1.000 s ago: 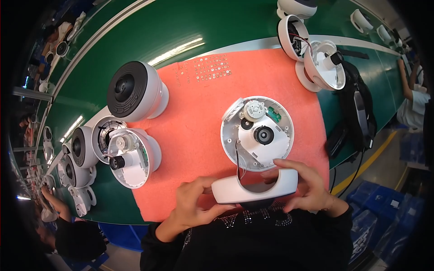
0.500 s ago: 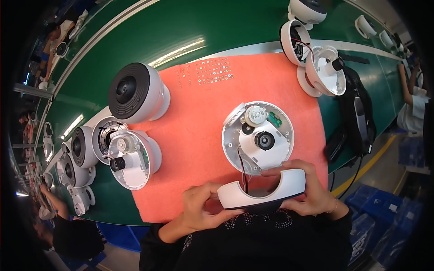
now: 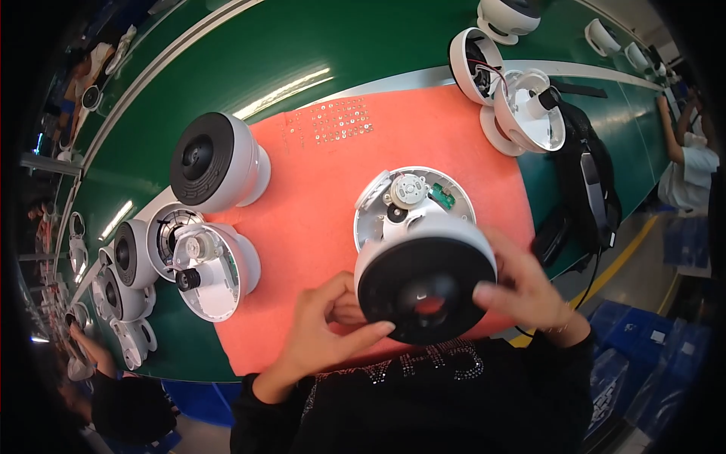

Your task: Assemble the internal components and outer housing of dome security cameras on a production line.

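Both hands hold a round front cover [image 3: 393,280] with a white rim, black face and dark central lens opening. My left hand [image 3: 325,321] grips its left side, the thumb on the black face. My right hand [image 3: 525,284], a little blurred, holds the right edge. Behind the cover, partly hidden by it, the open white housing [image 3: 363,219] sits on an orange mat [image 3: 302,227]. Inside the housing I see a silver motor [image 3: 409,191] and a small green circuit board [image 3: 442,197]; its lens barrel is covered from sight.
Rows of small screws [image 3: 344,121] lie at the mat's far edge. A closed ball-shaped device [image 3: 219,159] and an opened one [image 3: 215,272] stand at left. Another opened unit [image 3: 525,113] stands at far right, beside a black bag [image 3: 586,174]. Other people work along the green tables.
The front cover has tipped up so its black face now shows, and it covers the lower part of the open housing. My right hand has moved up along its edge.
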